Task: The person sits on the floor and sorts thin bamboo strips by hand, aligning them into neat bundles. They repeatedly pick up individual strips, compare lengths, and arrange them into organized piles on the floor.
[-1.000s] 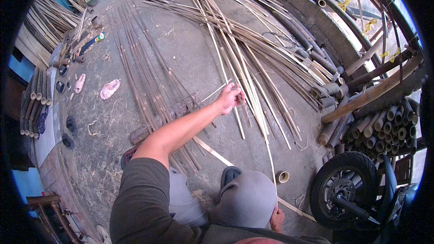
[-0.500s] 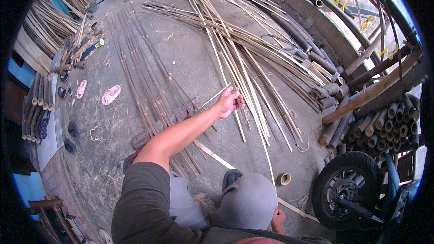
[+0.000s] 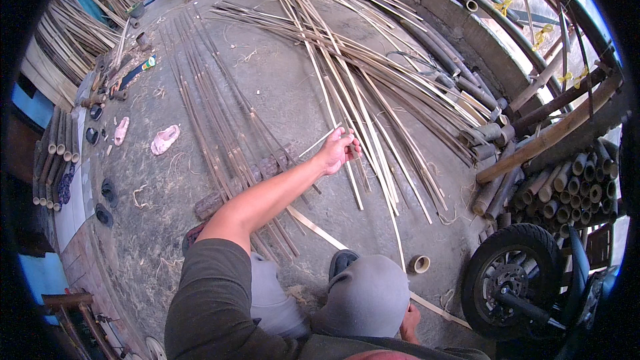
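Bamboo strip (image 3: 320, 141) held in left hand's (image 3: 339, 152) closed grip, arm outstretched; right hand (image 3: 408, 321) seemingly tucked low, grip unclear.

Bare concrete (image 3: 280, 87) between strips (image 3: 373, 93) — poles (image 3: 213, 127) flank it.

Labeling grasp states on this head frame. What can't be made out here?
- Left hand: fingers curl on a thin bamboo strip; too small to show the contact.
- Right hand: mostly hidden behind the grey-trousered knee; what it holds cannot be told.
- Wheel: partly cut off by the fisheye rim.
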{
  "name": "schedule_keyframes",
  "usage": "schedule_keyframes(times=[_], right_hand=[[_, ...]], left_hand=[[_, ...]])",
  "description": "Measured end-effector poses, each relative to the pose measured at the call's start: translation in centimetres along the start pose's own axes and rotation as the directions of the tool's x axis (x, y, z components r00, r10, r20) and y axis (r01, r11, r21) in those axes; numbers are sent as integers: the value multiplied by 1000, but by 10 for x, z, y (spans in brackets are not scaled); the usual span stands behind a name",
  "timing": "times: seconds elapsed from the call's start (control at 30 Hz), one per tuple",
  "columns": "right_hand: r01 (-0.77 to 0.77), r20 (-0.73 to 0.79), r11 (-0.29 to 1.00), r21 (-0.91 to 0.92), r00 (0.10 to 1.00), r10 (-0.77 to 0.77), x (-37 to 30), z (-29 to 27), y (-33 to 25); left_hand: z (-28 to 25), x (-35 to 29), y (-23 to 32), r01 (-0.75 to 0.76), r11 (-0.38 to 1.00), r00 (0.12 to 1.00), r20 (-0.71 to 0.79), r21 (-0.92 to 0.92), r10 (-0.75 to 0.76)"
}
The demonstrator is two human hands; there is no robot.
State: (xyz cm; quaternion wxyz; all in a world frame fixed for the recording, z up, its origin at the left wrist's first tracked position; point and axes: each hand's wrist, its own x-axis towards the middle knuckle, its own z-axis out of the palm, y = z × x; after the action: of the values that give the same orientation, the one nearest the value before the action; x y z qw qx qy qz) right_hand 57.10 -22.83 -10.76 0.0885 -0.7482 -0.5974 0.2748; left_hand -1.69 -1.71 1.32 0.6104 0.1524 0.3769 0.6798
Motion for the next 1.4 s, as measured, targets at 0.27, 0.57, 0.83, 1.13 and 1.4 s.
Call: schedule_keyframes(times=[0.27, 0.57, 0.83, 1.13, 1.4], right_hand=[[69, -12, 989, 129, 998, -68, 6, 11, -37], [58, -8, 985, 162, 998, -58, 22, 34, 38], [26, 36, 998, 60, 999, -28, 9, 13, -40], [-37, 129, 963, 266, 992, 2, 32, 58, -32], [388, 98, 893, 227, 903, -417, 62, 69, -215]], left_hand=[[-10, 1, -3, 24, 999, 1000, -1, 29, -24], [-4, 3, -7, 34, 999, 999, -22, 16, -34], [-30, 2, -27, 98, 995, 995, -28, 14, -98], [-39, 12, -44, 221, 972, 972, -95, 80, -213], [-60, 26, -71, 473, 766, 881, -251, 435, -401]])
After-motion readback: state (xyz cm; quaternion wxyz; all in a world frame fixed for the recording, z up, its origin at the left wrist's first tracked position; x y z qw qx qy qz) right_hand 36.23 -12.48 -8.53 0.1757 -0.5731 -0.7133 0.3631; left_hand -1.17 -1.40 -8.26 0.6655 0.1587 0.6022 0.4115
